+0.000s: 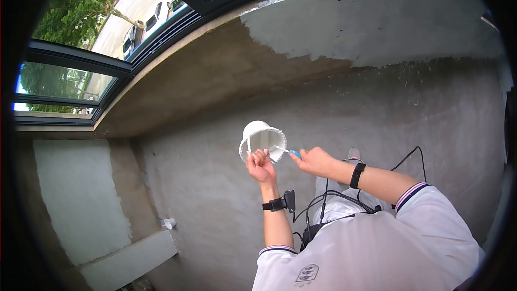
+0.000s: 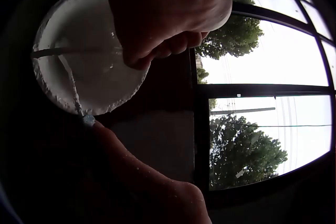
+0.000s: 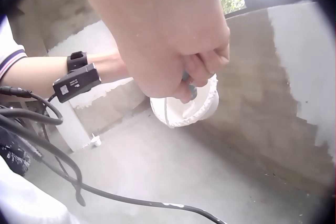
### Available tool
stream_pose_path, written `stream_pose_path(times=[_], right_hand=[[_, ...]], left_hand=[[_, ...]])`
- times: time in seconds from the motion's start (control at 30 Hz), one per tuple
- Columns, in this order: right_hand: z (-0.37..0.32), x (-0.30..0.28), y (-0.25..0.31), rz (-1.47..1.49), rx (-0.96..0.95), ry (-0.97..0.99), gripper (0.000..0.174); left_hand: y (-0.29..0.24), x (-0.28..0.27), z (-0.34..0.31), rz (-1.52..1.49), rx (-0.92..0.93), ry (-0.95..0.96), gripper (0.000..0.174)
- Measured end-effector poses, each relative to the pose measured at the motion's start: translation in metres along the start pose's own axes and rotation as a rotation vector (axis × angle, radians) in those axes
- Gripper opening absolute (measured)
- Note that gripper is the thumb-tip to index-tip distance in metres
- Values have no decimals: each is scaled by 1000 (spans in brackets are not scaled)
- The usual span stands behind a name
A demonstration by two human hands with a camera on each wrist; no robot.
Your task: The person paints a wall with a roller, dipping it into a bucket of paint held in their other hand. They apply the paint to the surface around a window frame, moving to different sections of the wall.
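Observation:
A white bucket (image 1: 257,129) with a rough, crusted rim is tilted so its inside faces the person. My left hand (image 1: 260,168) grips a strip that crosses the bucket's mouth, fingers curled at the rim. My right hand (image 1: 316,161) holds the blue handle (image 1: 294,153) of a thin tool whose pale shaft (image 1: 280,149) reaches into the bucket. In the left wrist view the coated shaft (image 2: 72,85) lies over the rim and meets the strip (image 2: 50,52). The right wrist view shows the fingers curled round the handle (image 3: 192,91), with the bucket (image 3: 209,106) behind them.
Windows (image 1: 81,56) with dark frames stand at the upper left, above a partly coated wall (image 1: 301,37). A small white cup (image 1: 169,223) is at the lower left by a pale ledge (image 1: 129,253). Black cables (image 1: 323,196) hang at the person's waist.

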State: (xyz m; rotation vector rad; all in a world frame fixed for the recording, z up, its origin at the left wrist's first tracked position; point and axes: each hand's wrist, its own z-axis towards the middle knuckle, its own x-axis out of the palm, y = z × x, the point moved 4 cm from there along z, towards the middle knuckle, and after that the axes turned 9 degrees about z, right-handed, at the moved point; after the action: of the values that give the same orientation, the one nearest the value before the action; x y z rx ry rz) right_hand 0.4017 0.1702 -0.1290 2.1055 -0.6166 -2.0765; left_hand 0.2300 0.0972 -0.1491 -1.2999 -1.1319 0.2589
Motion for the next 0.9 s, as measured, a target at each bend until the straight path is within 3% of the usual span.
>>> stream_pose_path(times=[0.1,0.17,0.23,0.33,0.47,0.57,0.67,0.9], right_hand=[[5,11,9,164,-17,11,43],[8,13,4,244,60,45,45],[8,16,-10,550,191,112,43],[6,18,-7,645,272,227,40],[0,11,4,701,245,303,40],[0,20,-5,761,198,244,42],[18,23,-19,488,164,196,43],[15,24,-25,515,52,202,41]], left_hand=[[12,2,-1,-123,-64,24,46],[19,4,-6,-137,-88,37,46],[19,2,-7,-146,-113,53,46],[11,-8,-7,-174,-60,18,46],[3,-25,-2,-129,-54,-8,47],[-8,-33,-1,-122,-47,-43,47],[-20,-42,-10,-148,-83,-94,48],[-24,-30,3,34,-47,-35,48]])
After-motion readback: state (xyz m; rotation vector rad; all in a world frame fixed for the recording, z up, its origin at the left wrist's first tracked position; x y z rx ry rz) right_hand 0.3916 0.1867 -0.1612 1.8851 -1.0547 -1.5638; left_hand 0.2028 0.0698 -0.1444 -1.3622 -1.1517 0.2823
